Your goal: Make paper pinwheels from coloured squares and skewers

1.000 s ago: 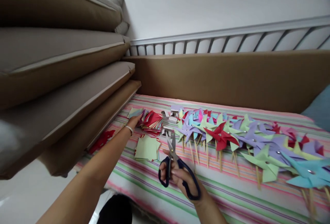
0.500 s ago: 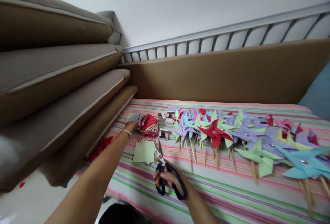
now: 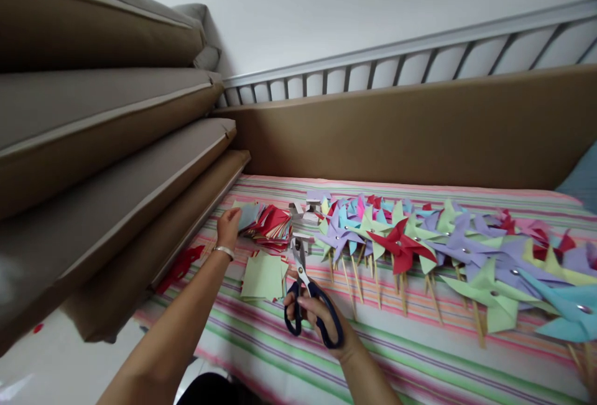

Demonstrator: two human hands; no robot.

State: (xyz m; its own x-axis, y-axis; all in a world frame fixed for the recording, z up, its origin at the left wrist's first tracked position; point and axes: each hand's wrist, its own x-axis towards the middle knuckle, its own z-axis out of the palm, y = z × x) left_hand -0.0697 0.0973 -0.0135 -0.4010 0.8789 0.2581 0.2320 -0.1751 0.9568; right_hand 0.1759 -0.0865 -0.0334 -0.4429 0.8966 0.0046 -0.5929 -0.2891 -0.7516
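My left hand (image 3: 228,229) is at the left end of a fanned stack of coloured paper squares (image 3: 275,226). Its fingers are pinched at the edge of a pale sheet (image 3: 249,215) there; the exact grip is partly hidden. Dark-blue-handled scissors (image 3: 305,277) are in my right hand (image 3: 321,318), fingers through the loops, blades pointing away from me and nearly together. A pile of light green paper squares (image 3: 262,275) lies between the two hands. To the right of the scissors, many paper pinwheels on wooden sticks lie in rows, among them a red pinwheel (image 3: 402,244).
A striped cloth (image 3: 280,355) covers the surface. Small open boxes (image 3: 311,212) stand behind the scissors. Thick stacked cushions (image 3: 116,162) rise at the left, with red paper scraps (image 3: 184,267) near them. A brown padded board (image 3: 396,131) and a railing (image 3: 373,75) run along the back.
My left hand has shifted from over the paper stack to its left edge, the wrist turning upward. The scissors' blades have come closer together. The view has shifted slightly left.
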